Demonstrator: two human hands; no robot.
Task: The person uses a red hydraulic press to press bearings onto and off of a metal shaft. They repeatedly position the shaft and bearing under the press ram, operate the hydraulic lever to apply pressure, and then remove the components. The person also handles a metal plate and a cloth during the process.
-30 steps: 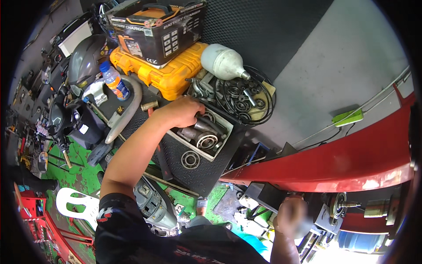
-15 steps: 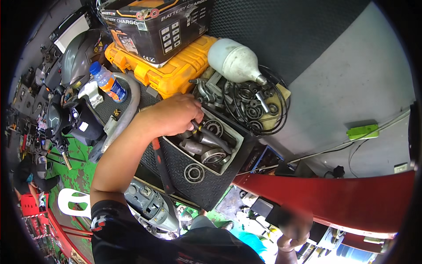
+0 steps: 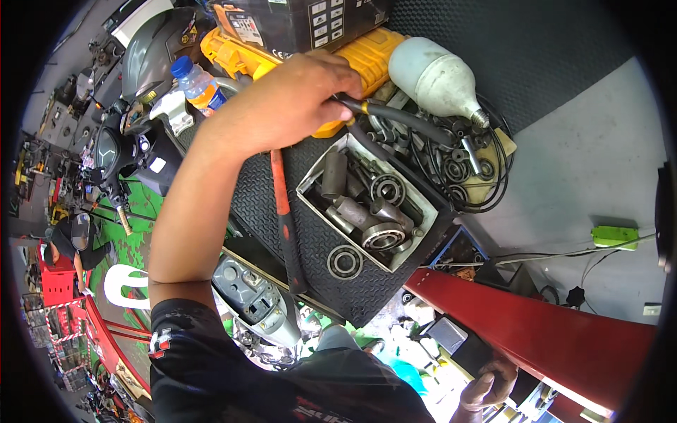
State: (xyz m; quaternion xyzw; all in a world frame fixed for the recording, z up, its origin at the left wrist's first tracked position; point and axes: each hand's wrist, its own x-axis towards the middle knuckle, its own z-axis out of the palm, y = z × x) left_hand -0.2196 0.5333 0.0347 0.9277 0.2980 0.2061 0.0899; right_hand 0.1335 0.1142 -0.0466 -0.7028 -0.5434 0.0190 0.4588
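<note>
My left hand (image 3: 316, 95) is closed around one end of a pair of pliers (image 3: 409, 118). Their dark handles, with yellow bands, spread out to the right over the parts box. Below lies an open white box (image 3: 307, 185) holding metal sleeves (image 3: 334, 175), ball bearings (image 3: 387, 190) and other steel parts. A loose ball bearing (image 3: 345, 262) rests on the black mat just outside it. Nearer my left forearm lies a tool with a red and black handle (image 3: 283, 211). At the lower right, my right hand (image 3: 490, 384) has loosely bent fingers apart from the thumb; nothing shows between them.
Behind the box are a yellow hard case (image 3: 374, 53), a black carton (image 3: 296, 25), a large white bulb (image 3: 434, 76) and coiled black cable (image 3: 493, 201). A bottle (image 3: 196, 84) stands left. A red beam (image 3: 522, 307) crosses the right side. A grey motorcycle part (image 3: 254, 299) sits below.
My left hand has risen out of the parts box with the pliers, uncovering more sleeves and bearings. The view has shifted, and my right hand has moved slightly.
</note>
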